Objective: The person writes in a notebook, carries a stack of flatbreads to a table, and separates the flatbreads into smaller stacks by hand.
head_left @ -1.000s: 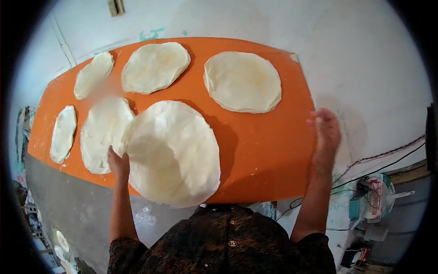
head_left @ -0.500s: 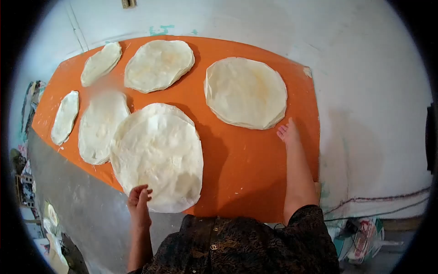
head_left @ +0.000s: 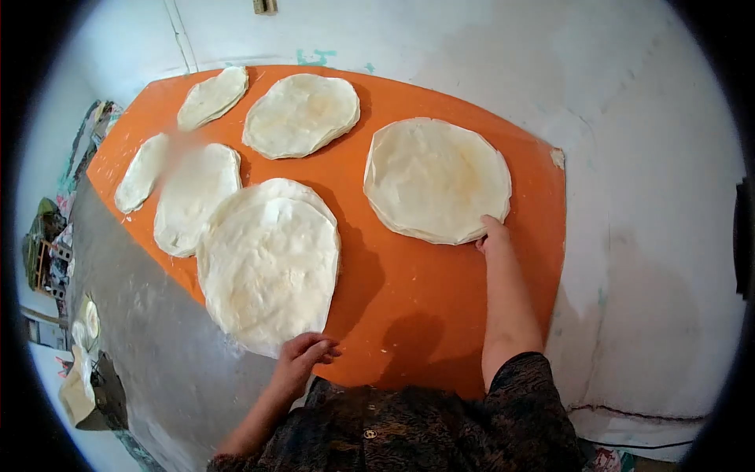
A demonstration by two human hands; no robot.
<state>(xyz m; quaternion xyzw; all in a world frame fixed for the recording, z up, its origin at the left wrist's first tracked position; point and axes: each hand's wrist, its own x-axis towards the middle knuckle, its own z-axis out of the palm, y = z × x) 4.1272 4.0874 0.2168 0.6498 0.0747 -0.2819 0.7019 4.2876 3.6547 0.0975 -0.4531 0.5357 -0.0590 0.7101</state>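
Pinching the near right edge of the rightmost flatbread stack (head_left: pixel 436 181), my right hand (head_left: pixel 492 234) sets its fingers on top and its thumb at the rim. That stack lies flat on the orange table (head_left: pixel 440 315), well apart from the big flatbread stack (head_left: pixel 267 271). My left hand (head_left: pixel 303 359), fingers half curled, is at the big stack's near edge; I cannot tell whether it touches. The big stack juts past the table's edge, and four smaller stacks (head_left: pixel 303 116) lie beyond it and to its left
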